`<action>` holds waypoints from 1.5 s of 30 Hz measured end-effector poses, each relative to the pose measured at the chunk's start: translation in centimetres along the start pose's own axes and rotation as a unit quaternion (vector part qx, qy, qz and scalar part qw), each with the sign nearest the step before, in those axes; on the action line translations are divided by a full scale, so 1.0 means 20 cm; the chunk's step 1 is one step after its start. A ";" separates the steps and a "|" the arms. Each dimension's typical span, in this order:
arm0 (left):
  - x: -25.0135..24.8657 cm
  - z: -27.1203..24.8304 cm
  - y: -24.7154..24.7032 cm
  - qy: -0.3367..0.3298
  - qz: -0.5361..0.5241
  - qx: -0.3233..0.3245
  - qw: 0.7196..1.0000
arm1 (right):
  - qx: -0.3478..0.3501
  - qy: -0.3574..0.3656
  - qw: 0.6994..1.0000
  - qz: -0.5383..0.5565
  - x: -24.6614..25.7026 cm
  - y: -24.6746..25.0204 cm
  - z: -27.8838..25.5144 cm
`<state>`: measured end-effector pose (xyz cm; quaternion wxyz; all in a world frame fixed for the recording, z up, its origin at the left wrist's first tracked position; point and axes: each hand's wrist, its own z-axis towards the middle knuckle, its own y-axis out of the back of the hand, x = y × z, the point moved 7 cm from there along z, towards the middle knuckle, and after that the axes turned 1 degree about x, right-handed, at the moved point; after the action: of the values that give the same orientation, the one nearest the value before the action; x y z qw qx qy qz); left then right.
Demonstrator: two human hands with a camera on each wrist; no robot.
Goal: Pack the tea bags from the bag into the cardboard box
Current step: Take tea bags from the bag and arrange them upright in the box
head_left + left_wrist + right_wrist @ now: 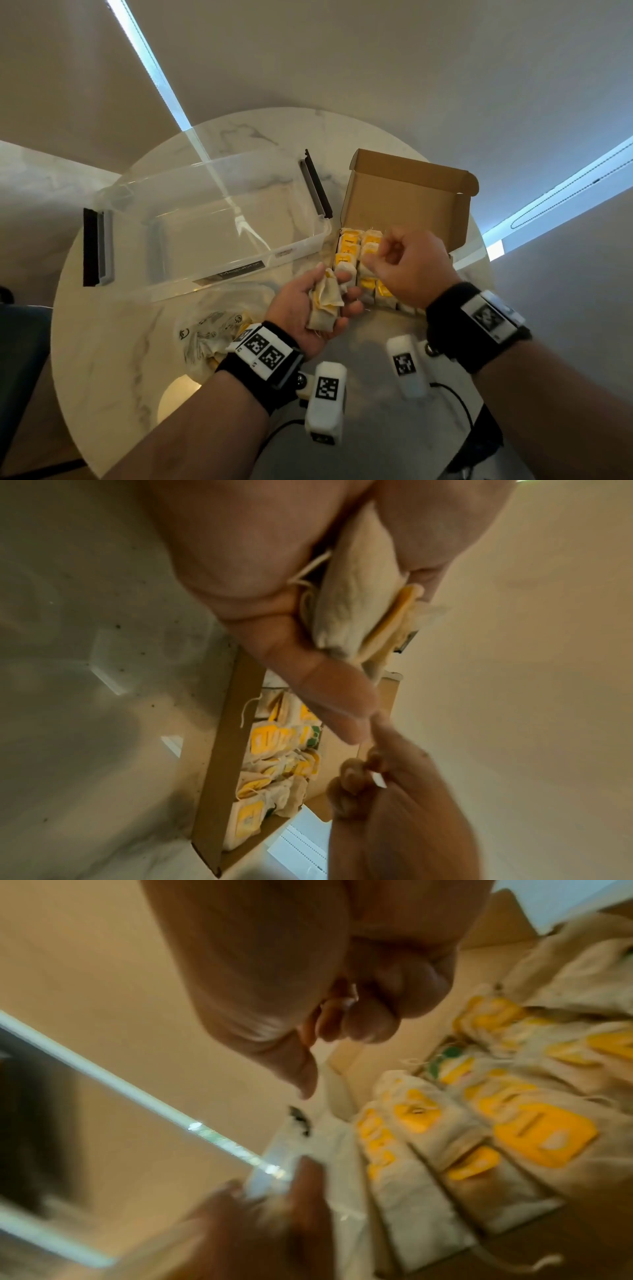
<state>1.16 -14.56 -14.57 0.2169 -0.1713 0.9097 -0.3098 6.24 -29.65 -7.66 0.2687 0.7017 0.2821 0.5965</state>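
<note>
My left hand hovers palm up just left of the box's near end and grips a small bundle of tea bags, cream with yellow tags; the left wrist view shows that bundle wedged between thumb and fingers. The brown cardboard box lies open with its lid up, and rows of tea bags fill its tray. My right hand is over those rows with its fingers curled, and nothing shows between them. In the right wrist view the curled fingers hang above the packed tea bags.
A crumpled clear plastic bag with a few tea bags lies on the round marble table under my left wrist. A large clear plastic bin with black latches stands left of the box. Cables run off the table's near edge.
</note>
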 end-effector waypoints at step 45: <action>0.05 -0.01 0.15 -0.052 0.001 -0.073 0.996 | 0.103 -0.108 0.975 -0.165 -0.25 -0.16 0.16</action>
<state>-0.40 -12.68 -16.62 0.2507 -0.2018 0.9176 -0.2334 8.48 -31.09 -13.84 0.3188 0.7298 0.4228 0.4324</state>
